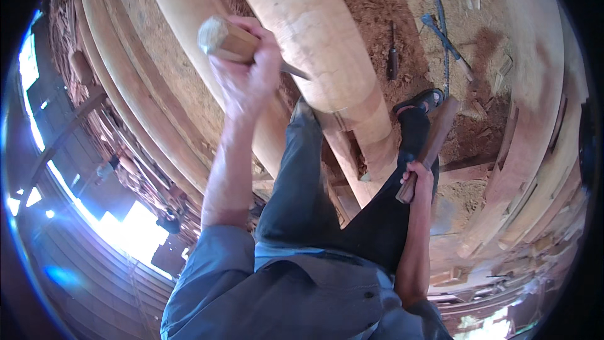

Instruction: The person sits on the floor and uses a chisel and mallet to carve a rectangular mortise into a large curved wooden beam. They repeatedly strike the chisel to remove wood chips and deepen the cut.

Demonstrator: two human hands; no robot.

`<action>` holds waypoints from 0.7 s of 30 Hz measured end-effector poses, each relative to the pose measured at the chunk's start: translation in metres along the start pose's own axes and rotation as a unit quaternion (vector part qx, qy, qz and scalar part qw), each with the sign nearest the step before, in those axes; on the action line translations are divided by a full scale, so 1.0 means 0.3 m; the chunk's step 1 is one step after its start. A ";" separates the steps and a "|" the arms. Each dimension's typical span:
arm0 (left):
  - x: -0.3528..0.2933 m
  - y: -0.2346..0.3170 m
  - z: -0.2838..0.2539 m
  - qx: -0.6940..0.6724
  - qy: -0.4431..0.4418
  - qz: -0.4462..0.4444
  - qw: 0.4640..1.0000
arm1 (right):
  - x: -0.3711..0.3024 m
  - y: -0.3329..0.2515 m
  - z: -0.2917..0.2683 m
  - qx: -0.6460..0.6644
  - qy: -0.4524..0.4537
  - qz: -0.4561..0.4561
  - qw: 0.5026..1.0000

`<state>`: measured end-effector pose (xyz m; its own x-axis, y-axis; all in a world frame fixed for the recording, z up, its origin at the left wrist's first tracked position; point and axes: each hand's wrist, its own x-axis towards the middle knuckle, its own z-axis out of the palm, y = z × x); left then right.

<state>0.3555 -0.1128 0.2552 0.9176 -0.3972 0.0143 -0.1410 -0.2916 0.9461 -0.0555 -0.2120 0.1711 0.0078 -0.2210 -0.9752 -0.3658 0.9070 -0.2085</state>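
My left hand is closed around the thick wooden handle of a chisel. The chisel's blade points right, and its tip meets or nearly meets the upper face of a smooth pale log. Notches are cut into the nearer end of this log, which lies between my legs. On the right, my right hand grips the narrow end of a brown wooden mallet, whose thicker end is raised up and away from the log. My fingers wrap fully round both tools.
A dark-handled chisel and a hatchet-like tool with a blue head lie on the chip-strewn ground beyond my sandalled foot. Another log runs alongside on the left. More long timbers stretch along the right.
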 end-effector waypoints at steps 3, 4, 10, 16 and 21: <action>0.052 -0.174 -0.309 0.234 -0.020 -0.086 0.968 | -0.006 0.095 0.115 -0.085 -0.022 0.053 0.995; 0.050 -0.250 -0.404 0.264 -0.048 -0.123 0.955 | -0.020 0.138 0.151 -0.117 -0.036 0.059 0.991; -0.052 -0.846 -0.884 0.486 -0.254 -0.140 0.824 | -0.112 0.343 0.500 -0.201 0.059 0.048 0.977; -0.288 -1.297 -1.186 0.495 -0.366 -0.232 0.753 | -0.046 0.561 0.607 -0.349 0.192 -0.034 0.917; -0.351 -1.261 -1.141 0.479 -0.340 -0.302 0.751 | -0.084 0.556 0.685 -0.348 0.199 -0.043 0.915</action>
<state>0.4395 0.3371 0.0065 0.5667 -0.1984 -0.7997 -0.2769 -0.9600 0.0419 0.0744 0.0186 0.1458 -0.2245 -0.5199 -0.8242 -0.8853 0.4622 -0.0504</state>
